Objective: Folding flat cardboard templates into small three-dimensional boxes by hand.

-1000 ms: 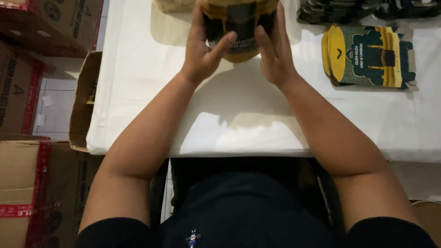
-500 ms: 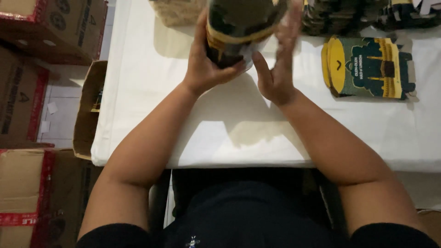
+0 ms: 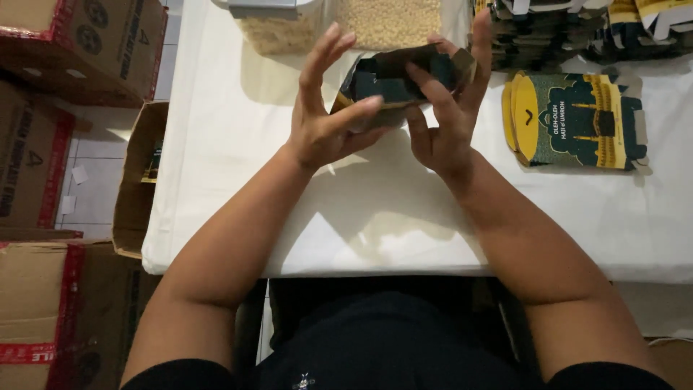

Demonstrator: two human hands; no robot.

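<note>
Both my hands hold a small dark green and gold paper box [image 3: 393, 79] above the white table [image 3: 375, 217]. My left hand [image 3: 328, 119] supports its left side with the thumb under it and the fingers spread upward. My right hand [image 3: 444, 108] grips the right side, index finger pressing across the top and the other fingers wrapped behind. The box lies on its side, partly folded, its far end hidden by my fingers.
A stack of flat green and gold box blanks [image 3: 577, 123] lies to the right. More stacked blanks [image 3: 577, 29] sit at the back right. Clear containers of pale grains [image 3: 339, 22] stand at the back. Cardboard cartons [image 3: 43, 144] and an open carton [image 3: 137, 180] stand on the floor at left.
The box has been turned from upright to lying on its side and lowered. My left fingers have opened upward, and my right hand has moved onto the box's top.
</note>
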